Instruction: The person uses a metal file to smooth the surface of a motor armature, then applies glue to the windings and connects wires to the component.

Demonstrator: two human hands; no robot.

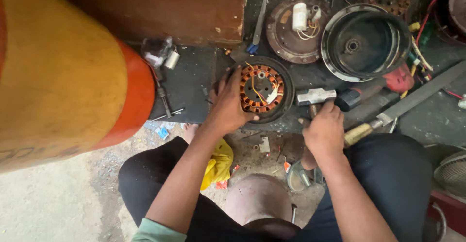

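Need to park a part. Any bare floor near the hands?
Bare: dark mat between orange cylinder and copper-wound stator under left hand. Crowded: right hand on steel-headed hammer, black round housing, long flat file.
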